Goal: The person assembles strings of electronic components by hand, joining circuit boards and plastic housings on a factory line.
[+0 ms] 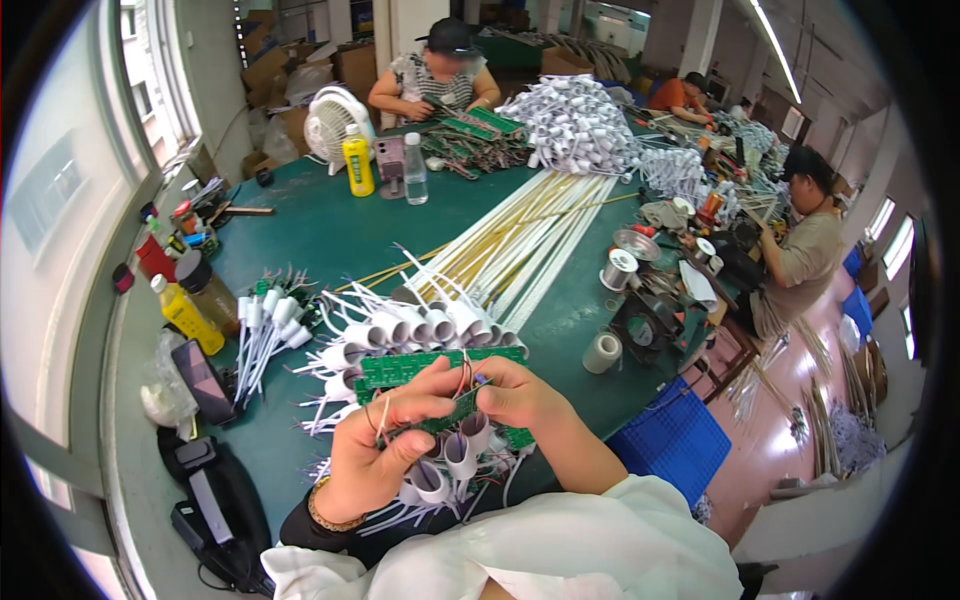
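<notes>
A small green circuit board (458,411) with thin wires is held between my two hands, low over the bench. My left hand (378,445) is curled around the board's left side, a pale wire standing up by its fingers. With thumb and forefinger, my right hand (520,396) pinches the board's right end, where red and purple wires show; the fingertips partly hide the grip. Behind my hands lies a green circuit board panel (392,369). White plastic cups with wires (461,458) sit beneath my hands, and a row of similar white cups (437,322) stands beyond the panel.
Long white and yellow strips (530,240) run across the green table (290,215) to a heap of white parts (572,125). Left are bottles (188,315), a phone (203,381) and wired parts (265,330). Solder spools (619,270) and a blue crate (672,440) are right. Co-workers sit beyond.
</notes>
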`<action>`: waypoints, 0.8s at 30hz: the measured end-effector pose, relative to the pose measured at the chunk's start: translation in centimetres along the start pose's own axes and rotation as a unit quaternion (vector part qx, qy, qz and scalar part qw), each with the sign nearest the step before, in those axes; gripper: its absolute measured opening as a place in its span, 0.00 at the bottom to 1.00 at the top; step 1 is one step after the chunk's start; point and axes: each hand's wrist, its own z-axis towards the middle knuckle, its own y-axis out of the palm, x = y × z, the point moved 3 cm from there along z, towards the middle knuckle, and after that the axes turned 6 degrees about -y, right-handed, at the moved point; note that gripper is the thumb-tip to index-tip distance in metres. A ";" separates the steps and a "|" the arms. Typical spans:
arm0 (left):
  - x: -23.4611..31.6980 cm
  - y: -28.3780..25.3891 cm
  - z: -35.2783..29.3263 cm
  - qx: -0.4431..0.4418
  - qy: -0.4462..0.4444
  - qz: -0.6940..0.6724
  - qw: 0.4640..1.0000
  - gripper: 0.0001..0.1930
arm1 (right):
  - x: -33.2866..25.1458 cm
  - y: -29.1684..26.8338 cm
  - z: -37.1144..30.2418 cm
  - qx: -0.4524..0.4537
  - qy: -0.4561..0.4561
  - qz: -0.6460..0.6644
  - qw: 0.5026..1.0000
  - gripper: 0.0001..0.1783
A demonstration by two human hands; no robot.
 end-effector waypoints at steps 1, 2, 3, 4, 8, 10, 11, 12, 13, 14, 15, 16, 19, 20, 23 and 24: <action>-0.4 0.2 -0.3 0.043 -0.065 -0.044 0.996 0.17 | -0.6 0.3 -0.2 0.005 0.000 -0.004 1.000 0.28; -0.8 0.1 -0.2 0.083 -0.083 -0.071 0.991 0.17 | -1.1 0.6 -0.2 0.005 0.000 -0.063 0.998 0.29; -1.1 0.0 0.0 0.123 -0.100 -0.096 0.983 0.18 | -1.5 0.7 -0.2 0.005 -0.001 -0.121 0.993 0.29; -1.2 0.1 0.3 0.118 -0.099 -0.098 0.983 0.18 | -0.7 0.4 -0.6 0.037 -0.023 -0.166 0.985 0.24; -1.2 0.2 1.2 0.072 -0.086 -0.068 0.991 0.17 | -0.6 1.3 -1.1 0.159 -0.093 -0.257 0.949 0.12; -1.7 0.4 1.2 0.089 -0.057 -0.046 0.993 0.16 | -0.6 1.5 -0.6 0.180 -0.148 -0.339 0.912 0.13; -2.0 0.8 1.3 0.101 -0.029 -0.026 0.994 0.15 | -0.8 1.7 -0.4 0.203 -0.199 -0.419 0.862 0.13; -2.2 1.4 1.0 0.153 -0.013 0.004 0.988 0.14 | -0.7 2.0 -0.1 0.231 -0.187 -0.414 0.860 0.16; -2.3 1.5 0.8 0.179 0.016 0.018 0.984 0.14 | -0.5 2.2 0.1 0.229 -0.187 -0.411 0.862 0.16; -2.4 1.1 0.9 0.176 0.007 0.007 0.984 0.14 | -0.5 2.2 0.2 0.224 -0.195 -0.421 0.857 0.17; -2.4 0.7 1.0 0.173 -0.002 -0.004 0.985 0.13 | -0.5 2.1 0.4 0.220 -0.203 -0.431 0.851 0.17; -2.3 0.4 1.0 0.173 -0.002 -0.003 0.985 0.13 | -0.5 1.8 0.6 0.216 -0.181 -0.396 0.874 0.17; -1.5 -0.7 1.0 0.152 -0.053 -0.147 0.976 0.14 | 0.2 1.3 1.0 0.138 -0.007 -0.107 0.985 0.17; -1.1 -0.4 1.4 0.180 -0.033 -0.138 0.973 0.15 | -0.2 1.9 1.0 0.147 0.024 -0.115 0.982 0.15; -2.3 -0.7 1.3 0.171 -0.057 -0.088 0.980 0.17 | -0.7 1.6 1.7 0.143 -0.022 -0.256 0.956 0.13; -2.6 -0.3 1.4 0.169 0.016 -0.037 0.985 0.16 | -0.5 1.8 1.9 0.143 -0.022 -0.255 0.956 0.13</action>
